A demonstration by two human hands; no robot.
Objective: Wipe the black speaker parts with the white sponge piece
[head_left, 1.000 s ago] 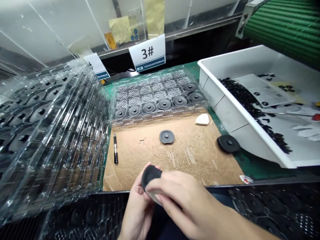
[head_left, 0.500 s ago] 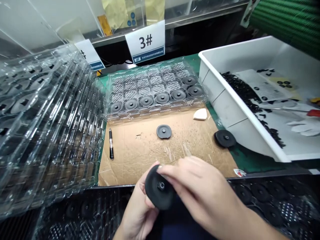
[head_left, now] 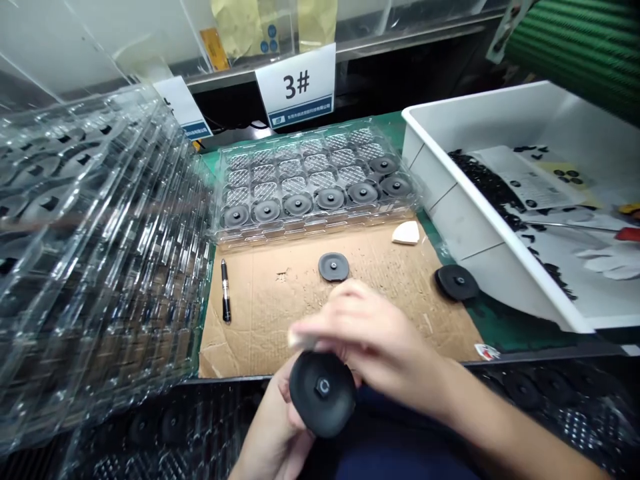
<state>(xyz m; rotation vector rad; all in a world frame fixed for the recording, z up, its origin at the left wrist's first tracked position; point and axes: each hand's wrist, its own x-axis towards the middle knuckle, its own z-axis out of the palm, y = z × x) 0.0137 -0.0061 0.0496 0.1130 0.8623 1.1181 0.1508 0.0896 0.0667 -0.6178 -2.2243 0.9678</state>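
My left hand (head_left: 287, 407) is closed around the side of a round black plastic disc (head_left: 325, 403), which has a small raised hub at its centre. The disc is tilted towards me, low in front of the cardboard. My right hand (head_left: 367, 327) lies across the disc's far rim, fingers together and partly blurred, gripping at that edge. Its thumb is mostly hidden, and something pale shows by the fingertips that I cannot make out. Just beyond this hand, a similar dark disc (head_left: 333, 267) rests on the cardboard sheet (head_left: 265, 293).
A clear compartment tray (head_left: 305, 170) at the back holds several discs. Stacked clear trays (head_left: 115, 267) rise on the left. At right stand a white bin (head_left: 495, 233) with small black pieces and another black disc (head_left: 457, 283). A pen (head_left: 226, 291) and white wedge (head_left: 406, 233) lie on the cardboard.
My right hand has moved up and left, from the disc's right side to its far rim. The disc is turned and a little lower, still in my left hand.
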